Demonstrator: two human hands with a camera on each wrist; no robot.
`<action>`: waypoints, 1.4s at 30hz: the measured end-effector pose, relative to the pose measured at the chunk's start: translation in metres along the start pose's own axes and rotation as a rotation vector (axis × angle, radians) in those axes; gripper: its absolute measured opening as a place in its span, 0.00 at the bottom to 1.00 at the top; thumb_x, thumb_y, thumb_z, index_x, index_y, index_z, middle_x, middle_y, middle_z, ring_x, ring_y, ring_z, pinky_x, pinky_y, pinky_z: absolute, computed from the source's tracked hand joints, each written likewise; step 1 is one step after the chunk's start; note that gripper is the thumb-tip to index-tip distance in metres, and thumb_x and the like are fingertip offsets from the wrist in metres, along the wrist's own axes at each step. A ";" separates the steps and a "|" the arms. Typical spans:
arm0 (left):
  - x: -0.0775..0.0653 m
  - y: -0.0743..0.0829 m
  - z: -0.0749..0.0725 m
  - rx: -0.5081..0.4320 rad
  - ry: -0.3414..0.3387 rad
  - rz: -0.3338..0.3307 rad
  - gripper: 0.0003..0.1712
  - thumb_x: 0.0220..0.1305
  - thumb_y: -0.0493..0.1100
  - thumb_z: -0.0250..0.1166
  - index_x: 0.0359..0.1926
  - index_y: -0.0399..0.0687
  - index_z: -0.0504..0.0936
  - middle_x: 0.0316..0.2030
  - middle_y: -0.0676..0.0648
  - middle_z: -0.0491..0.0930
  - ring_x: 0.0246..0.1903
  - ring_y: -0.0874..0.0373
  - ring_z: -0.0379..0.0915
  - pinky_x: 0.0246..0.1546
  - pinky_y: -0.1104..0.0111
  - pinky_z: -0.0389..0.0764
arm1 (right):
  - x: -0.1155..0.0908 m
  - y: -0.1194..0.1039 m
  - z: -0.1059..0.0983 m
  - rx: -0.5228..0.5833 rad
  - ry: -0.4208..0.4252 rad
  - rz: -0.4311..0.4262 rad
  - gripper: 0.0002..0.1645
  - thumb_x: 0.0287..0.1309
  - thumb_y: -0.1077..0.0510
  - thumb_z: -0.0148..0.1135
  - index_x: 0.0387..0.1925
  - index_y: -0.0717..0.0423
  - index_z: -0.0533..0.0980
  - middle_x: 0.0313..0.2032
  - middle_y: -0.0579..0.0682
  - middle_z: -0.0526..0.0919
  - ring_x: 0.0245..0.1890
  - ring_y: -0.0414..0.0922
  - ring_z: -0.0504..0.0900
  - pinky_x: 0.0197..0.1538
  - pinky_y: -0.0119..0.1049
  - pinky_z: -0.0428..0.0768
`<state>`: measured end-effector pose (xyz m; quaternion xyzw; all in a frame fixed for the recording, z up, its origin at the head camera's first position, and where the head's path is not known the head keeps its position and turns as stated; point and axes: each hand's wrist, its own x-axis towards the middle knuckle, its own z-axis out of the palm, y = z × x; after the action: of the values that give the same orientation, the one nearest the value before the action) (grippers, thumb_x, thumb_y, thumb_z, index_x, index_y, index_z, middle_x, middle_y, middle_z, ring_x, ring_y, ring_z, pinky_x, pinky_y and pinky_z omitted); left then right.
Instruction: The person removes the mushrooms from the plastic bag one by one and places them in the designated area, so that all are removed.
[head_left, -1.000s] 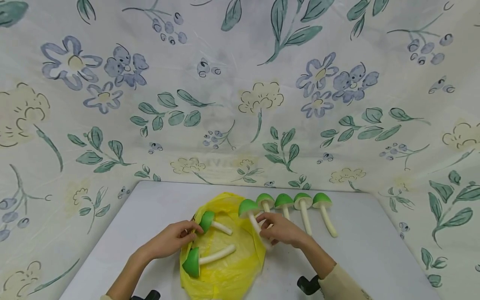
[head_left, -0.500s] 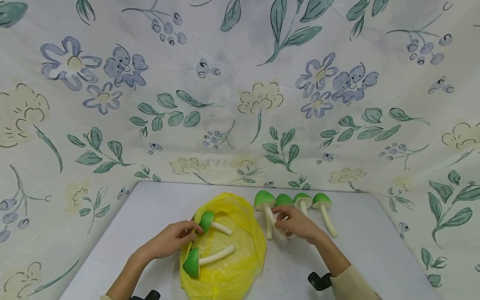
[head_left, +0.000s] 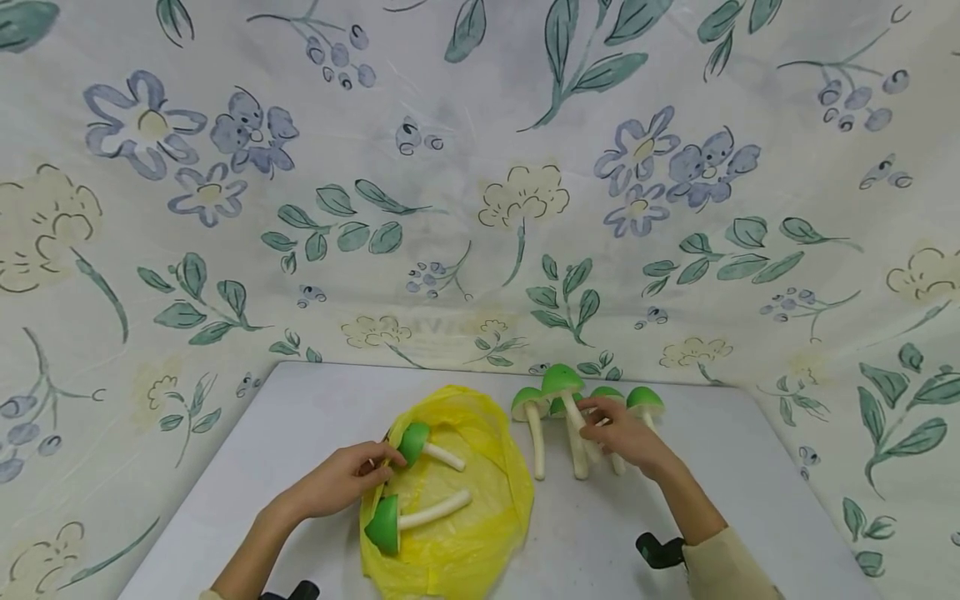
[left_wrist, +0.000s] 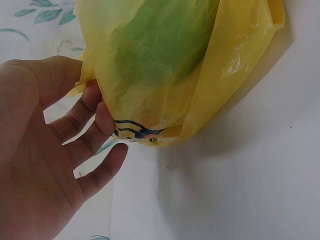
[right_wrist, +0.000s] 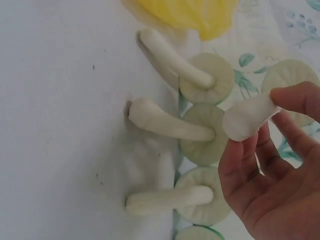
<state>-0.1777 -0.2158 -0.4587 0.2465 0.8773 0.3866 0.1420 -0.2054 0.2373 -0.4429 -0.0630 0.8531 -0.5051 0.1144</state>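
Observation:
My right hand (head_left: pixel 628 437) grips the white stem of a green-capped toy mushroom (head_left: pixel 561 381), raised in front of several similar mushrooms. In the right wrist view its stem (right_wrist: pixel 247 119) sits between thumb and fingers. My left hand (head_left: pixel 341 481) pinches the left rim of a yellow plastic bag (head_left: pixel 491 529); the left wrist view shows the bag (left_wrist: pixel 200 107) between thumb and forefinger. On the bag lie an upper mushroom (head_left: pixel 412 443) and a lower mushroom (head_left: pixel 384 525), caps toward the left.
Right of the bag, mushrooms stand in a row at the back of the white table (head_left: pixel 247 450): a leftmost one (head_left: pixel 530 404), others partly hidden by my hand, and a rightmost one (head_left: pixel 645 400). A floral cloth (head_left: pixel 450 283) rises behind.
My right hand has carried the held mushroom rightward from the bag's right edge, across the row, and slightly up. My left hand and the bag have stayed put.

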 end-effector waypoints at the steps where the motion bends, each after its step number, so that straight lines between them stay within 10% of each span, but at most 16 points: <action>1: 0.000 0.000 0.000 -0.002 0.000 0.000 0.12 0.76 0.40 0.57 0.54 0.46 0.82 0.51 0.44 0.80 0.41 0.57 0.69 0.39 0.70 0.75 | -0.001 0.000 -0.002 -0.004 0.008 0.004 0.27 0.64 0.56 0.65 0.63 0.57 0.73 0.48 0.57 0.77 0.41 0.49 0.77 0.39 0.43 0.80; 42: 0.000 -0.004 -0.006 -0.013 -0.006 -0.002 0.12 0.76 0.41 0.56 0.54 0.47 0.82 0.49 0.44 0.80 0.36 0.56 0.72 0.35 0.69 0.77 | -0.020 0.050 -0.069 0.025 0.308 0.093 0.28 0.69 0.56 0.59 0.67 0.59 0.67 0.45 0.56 0.72 0.40 0.49 0.73 0.39 0.37 0.77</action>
<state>-0.1816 -0.2216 -0.4577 0.2460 0.8746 0.3912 0.1466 -0.2031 0.3243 -0.4516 0.0562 0.8563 -0.5134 0.0063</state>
